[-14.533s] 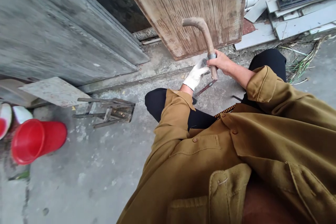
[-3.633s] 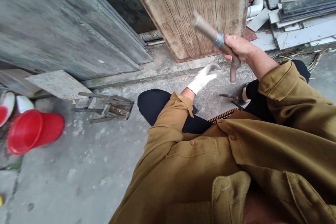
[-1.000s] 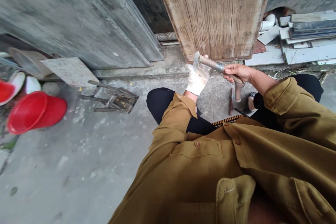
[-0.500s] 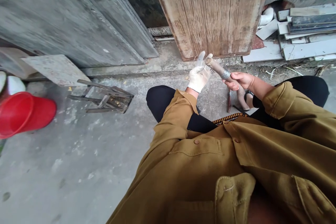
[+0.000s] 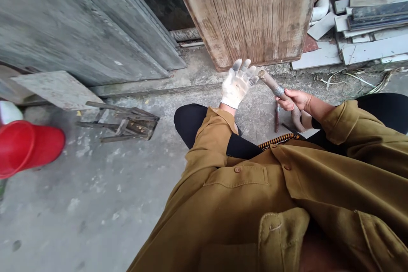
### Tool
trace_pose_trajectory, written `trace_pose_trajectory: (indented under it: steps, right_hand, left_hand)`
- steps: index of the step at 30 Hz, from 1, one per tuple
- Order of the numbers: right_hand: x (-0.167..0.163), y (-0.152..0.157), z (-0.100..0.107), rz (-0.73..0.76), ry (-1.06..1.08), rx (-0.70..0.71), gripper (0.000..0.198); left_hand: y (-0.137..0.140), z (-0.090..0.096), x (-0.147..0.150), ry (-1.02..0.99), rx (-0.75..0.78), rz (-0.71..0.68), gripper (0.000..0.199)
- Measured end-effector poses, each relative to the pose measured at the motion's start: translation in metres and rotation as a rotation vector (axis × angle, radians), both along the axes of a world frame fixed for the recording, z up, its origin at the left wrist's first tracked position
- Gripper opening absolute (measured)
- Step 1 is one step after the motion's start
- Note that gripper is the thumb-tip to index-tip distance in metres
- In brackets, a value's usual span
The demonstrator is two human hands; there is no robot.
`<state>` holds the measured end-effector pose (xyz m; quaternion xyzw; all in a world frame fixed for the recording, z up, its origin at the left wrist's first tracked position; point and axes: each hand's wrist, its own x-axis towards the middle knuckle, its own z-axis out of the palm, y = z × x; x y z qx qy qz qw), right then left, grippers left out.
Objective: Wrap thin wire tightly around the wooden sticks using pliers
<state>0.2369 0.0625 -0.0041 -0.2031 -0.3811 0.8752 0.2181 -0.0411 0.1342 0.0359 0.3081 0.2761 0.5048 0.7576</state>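
My left hand [image 5: 237, 85], in a white work glove, is open with its palm up and fingers spread; the fingertips are greyed. Close to those fingers is the sawn-looking end of a bent wooden stick [image 5: 269, 81], with a coil of silvery wire [image 5: 279, 91] wound round it. My right hand [image 5: 296, 100], bare, is closed round the stick just behind the coil. The stick's curved lower part [image 5: 296, 119] hangs down past that hand. Below it is a dark red rod [image 5: 277, 120], whose kind I cannot make out.
A brown wooden door panel [image 5: 251, 21] leans ahead. Stacked tile strips [image 5: 376, 29] lie at the right with a white pipe elbow [image 5: 319, 9]. On the left are a red bucket [image 5: 47, 148], a small wooden stool [image 5: 124, 121] and a tilted board [image 5: 59, 90].
My left hand has moved slightly away from the stick's end and opened out, fingers spreading with the palm up. The stick and my right hand have shifted a little to the right.
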Motion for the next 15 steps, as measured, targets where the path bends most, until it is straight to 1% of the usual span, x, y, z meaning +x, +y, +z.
trace_pose_trajectory:
  steps: [1,3,6,8,9,10,11,14,15]
  right_hand:
    - [0.003,-0.002,-0.001,-0.015,-0.019,-0.006,0.055]
    - [0.010,-0.005,-0.001,-0.042,-0.070,-0.016,0.056]
    - [0.020,-0.008,-0.003,-0.078,-0.135,-0.019,0.058]
    - [0.026,-0.009,-0.008,-0.101,-0.181,-0.034,0.063]
    - [0.028,-0.010,-0.012,-0.110,-0.206,-0.045,0.066]
    - [0.030,-0.010,-0.018,-0.119,-0.232,-0.052,0.069]
    - [0.032,-0.011,-0.024,-0.134,-0.259,-0.048,0.071]
    - [0.038,-0.015,-0.047,-0.169,-0.351,0.049,0.079]
    - [0.040,-0.018,-0.054,-0.167,-0.379,0.084,0.080]
  left_hand:
    - [0.000,-0.004,0.000,0.057,-0.037,-0.043,0.053]
    - [-0.002,-0.013,0.000,0.149,-0.106,-0.203,0.057]
    - [-0.014,-0.029,0.001,0.213,-0.145,-0.534,0.055]
    - [-0.025,-0.038,0.001,0.221,-0.140,-0.744,0.061]
    - [-0.029,-0.041,0.002,0.227,-0.136,-0.819,0.063]
    - [-0.033,-0.043,0.003,0.237,-0.134,-0.868,0.063]
    - [-0.037,-0.044,0.004,0.244,-0.134,-0.888,0.062]
    - [-0.044,-0.046,0.012,0.280,-0.138,-0.867,0.055]
    - [-0.046,-0.047,0.016,0.351,-0.123,-0.862,0.050]
